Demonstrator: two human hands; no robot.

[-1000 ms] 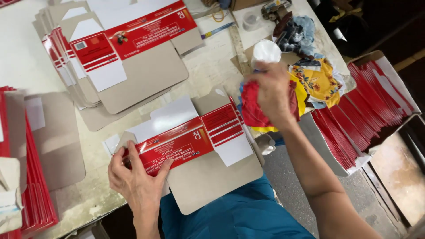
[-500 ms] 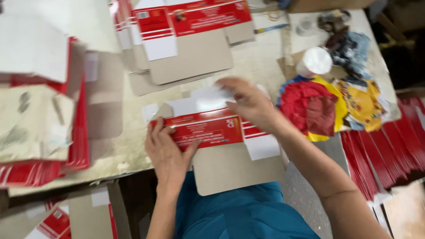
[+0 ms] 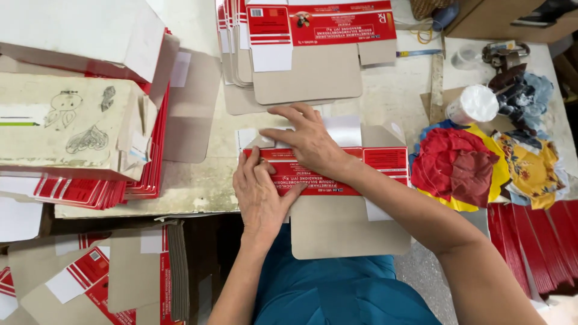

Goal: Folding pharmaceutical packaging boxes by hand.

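Two hands: both press on one flat carton blank (image 3: pixel 337 180) at the near table edge (image 3: pixel 198 192), head view only.
Left hand (image 3: pixel 262 192): palm down, fingers spread flat on the blank's red band at its left end; it pins, it does not clasp.
Right hand (image 3: pixel 310 141): flat across the upper fold, fingers stretched left toward the white flap; nothing enclosed in it.
Blank: lies partly off the table edge, grey underside flap hanging toward the person; red and white panel faces up.
Done so far: the top flaps look folded down over the red panel, judging by the crease under the fingers.
Left to do: the lower grey flap is unfolded; a stack of blanks (image 3: pixel 301 54) lies untouched beyond.
Around: rag pile (image 3: pixel 463 165) and a white cup (image 3: pixel 472 105) to the right, finished red stacks (image 3: pixel 96 186) to the left.
Change from half a second ago: right hand has slid left along the fold, closer to the left one.
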